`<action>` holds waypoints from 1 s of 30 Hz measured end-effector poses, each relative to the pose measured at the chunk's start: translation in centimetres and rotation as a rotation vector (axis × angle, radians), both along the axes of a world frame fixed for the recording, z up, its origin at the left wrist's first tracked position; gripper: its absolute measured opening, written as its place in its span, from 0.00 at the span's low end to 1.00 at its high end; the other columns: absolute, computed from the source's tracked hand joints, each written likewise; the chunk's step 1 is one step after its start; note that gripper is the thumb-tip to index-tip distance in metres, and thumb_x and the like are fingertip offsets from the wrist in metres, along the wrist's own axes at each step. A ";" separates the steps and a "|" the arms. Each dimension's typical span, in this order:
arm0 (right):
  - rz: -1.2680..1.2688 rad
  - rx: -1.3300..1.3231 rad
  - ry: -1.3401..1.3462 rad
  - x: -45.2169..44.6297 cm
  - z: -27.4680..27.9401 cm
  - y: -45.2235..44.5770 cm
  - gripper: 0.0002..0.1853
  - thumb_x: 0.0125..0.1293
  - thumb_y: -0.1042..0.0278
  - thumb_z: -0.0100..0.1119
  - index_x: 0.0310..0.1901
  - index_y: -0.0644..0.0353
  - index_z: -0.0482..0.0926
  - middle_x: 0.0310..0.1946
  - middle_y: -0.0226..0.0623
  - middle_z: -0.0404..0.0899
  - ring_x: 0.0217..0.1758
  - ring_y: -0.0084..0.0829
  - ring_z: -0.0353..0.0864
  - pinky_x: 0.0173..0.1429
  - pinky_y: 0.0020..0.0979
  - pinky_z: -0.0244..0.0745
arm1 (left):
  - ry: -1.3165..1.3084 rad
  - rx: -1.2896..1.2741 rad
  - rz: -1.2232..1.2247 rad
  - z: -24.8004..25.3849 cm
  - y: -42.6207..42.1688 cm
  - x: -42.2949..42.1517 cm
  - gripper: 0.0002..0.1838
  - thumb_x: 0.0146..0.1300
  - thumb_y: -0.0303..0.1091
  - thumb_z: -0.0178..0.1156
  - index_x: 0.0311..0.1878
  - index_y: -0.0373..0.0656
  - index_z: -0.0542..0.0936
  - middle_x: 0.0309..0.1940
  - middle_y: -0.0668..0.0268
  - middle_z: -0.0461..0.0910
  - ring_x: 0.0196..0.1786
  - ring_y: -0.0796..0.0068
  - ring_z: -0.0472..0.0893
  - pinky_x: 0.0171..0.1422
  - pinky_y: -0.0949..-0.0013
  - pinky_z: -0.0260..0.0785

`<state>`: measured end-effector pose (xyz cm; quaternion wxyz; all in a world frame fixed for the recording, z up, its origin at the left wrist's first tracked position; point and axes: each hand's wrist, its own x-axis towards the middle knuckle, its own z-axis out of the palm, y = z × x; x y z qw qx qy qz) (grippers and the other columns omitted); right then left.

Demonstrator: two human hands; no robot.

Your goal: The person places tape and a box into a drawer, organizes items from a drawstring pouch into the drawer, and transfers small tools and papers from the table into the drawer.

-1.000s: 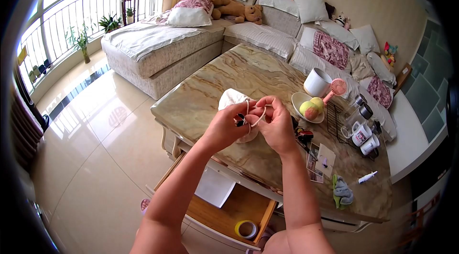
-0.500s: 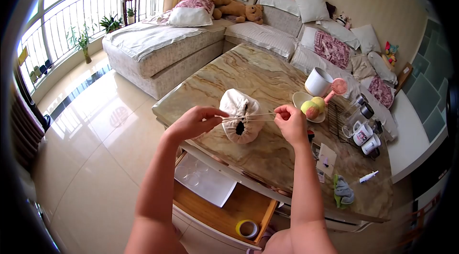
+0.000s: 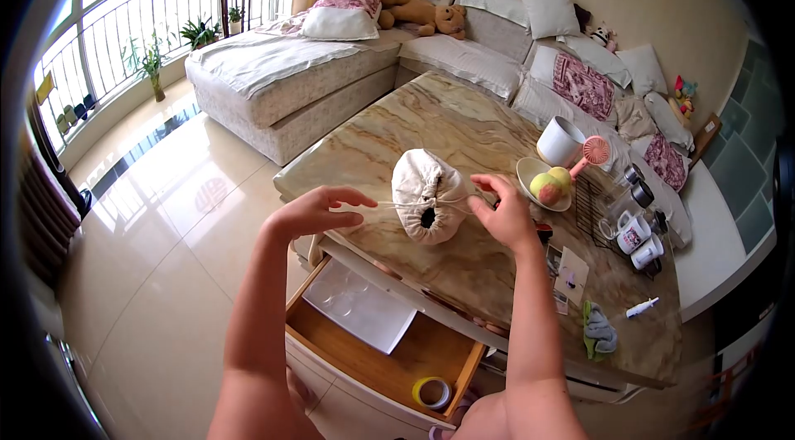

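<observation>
A cream cloth drawstring bag (image 3: 428, 183) sits on the marble-patterned table, its gathered mouth facing me with a small dark opening. Thin cords run out from the mouth to both sides. To the left of the bag, my left hand (image 3: 319, 212) hovers with thumb and fingers apart, a cord end close to its thumb tip. My right hand (image 3: 501, 210) is just right of the bag, thumb and index finger spread, with the other cord reaching toward the thumb. Whether the cords touch either thumb is hard to make out.
Below the tabletop (image 3: 364, 134), a drawer (image 3: 356, 349) stands pulled out, holding a white tray (image 3: 348, 299) and a yellow tape roll (image 3: 432, 392). On the right are a fruit bowl (image 3: 530, 168), a pink handheld fan (image 3: 595, 150), mugs (image 3: 633, 231) and a cloth (image 3: 599, 331).
Both hands have loosened their pinch on the cords, and their fingers have spread. My left hand has shifted left. The bag's mouth looks drawn a little smaller.
</observation>
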<state>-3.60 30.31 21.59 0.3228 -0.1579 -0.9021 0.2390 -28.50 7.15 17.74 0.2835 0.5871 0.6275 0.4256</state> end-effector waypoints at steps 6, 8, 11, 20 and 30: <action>-0.056 0.205 -0.345 -2.4 0.0 -6.1 0.67 0.34 0.43 0.80 0.74 0.56 0.47 0.71 0.46 0.53 0.74 0.46 0.53 0.74 0.41 0.52 | -0.121 -0.054 0.136 0.0 0.0 1.4 0.26 0.64 0.38 0.62 0.65 0.44 0.71 0.59 0.61 0.74 0.58 0.71 0.75 0.63 0.67 0.69; -0.099 0.302 -0.304 -3.2 -1.6 -6.1 0.63 0.34 0.44 0.79 0.72 0.56 0.53 0.67 0.43 0.57 0.70 0.46 0.56 0.72 0.44 0.54 | -0.121 -0.084 0.126 0.0 -0.1 2.1 0.26 0.64 0.38 0.62 0.65 0.44 0.71 0.58 0.60 0.75 0.58 0.71 0.75 0.62 0.67 0.69; -0.114 0.404 -0.113 -3.9 -2.7 -5.3 0.46 0.36 0.51 0.77 0.61 0.55 0.68 0.52 0.36 0.67 0.57 0.41 0.65 0.59 0.44 0.65 | -0.121 -0.135 0.107 -0.6 -0.3 3.2 0.26 0.64 0.38 0.62 0.65 0.44 0.71 0.57 0.59 0.76 0.56 0.71 0.76 0.60 0.68 0.70; -0.023 0.406 -0.123 -3.0 -2.7 -5.8 0.27 0.39 0.58 0.72 0.45 0.49 0.76 0.43 0.31 0.72 0.56 0.37 0.68 0.58 0.45 0.65 | -0.914 -0.085 0.107 -3.6 1.1 7.9 0.33 0.67 0.52 0.57 0.67 0.38 0.66 0.57 0.54 0.74 0.56 0.67 0.77 0.58 0.65 0.72; 0.111 0.276 -0.088 1.8 -0.8 -8.6 0.22 0.39 0.62 0.70 0.39 0.53 0.77 0.38 0.32 0.74 0.50 0.37 0.70 0.56 0.41 0.66 | -1.546 0.074 0.206 -5.9 3.7 13.4 0.37 0.67 0.66 0.44 0.58 0.37 0.66 0.55 0.48 0.73 0.56 0.56 0.76 0.63 0.56 0.68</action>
